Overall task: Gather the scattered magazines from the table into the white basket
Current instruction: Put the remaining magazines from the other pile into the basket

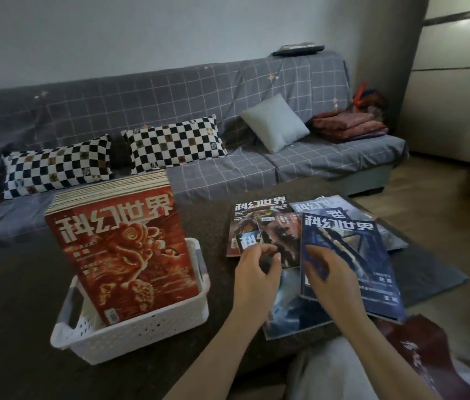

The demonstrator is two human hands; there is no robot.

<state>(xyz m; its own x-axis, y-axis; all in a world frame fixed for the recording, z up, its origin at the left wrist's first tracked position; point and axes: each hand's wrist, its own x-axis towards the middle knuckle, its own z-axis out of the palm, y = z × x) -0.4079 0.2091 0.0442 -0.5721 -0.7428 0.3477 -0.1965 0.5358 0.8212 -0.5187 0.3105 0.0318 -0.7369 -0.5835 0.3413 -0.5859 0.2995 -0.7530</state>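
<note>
Basket point(152, 336) lower left holds upright stack; left hand point(256, 272) curled, pinching dark magazine point(278, 241), right hand point(329, 277) gripping blue magazine point(352, 255), likely squaring them.

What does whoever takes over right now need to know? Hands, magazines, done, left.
Left hand: fingers curled over the loose pile; whether it pinches a magazine is unclear.
Right hand: grips the near edge of the blue-cover magazine, which lies on top of the pile.
White basket: on the table's left, already holding a stack of magazines stood on edge, red-cover magazine in front.
Left to do: the loose pile on the table's right, several overlapping issues, still has to go into the basket.
</note>
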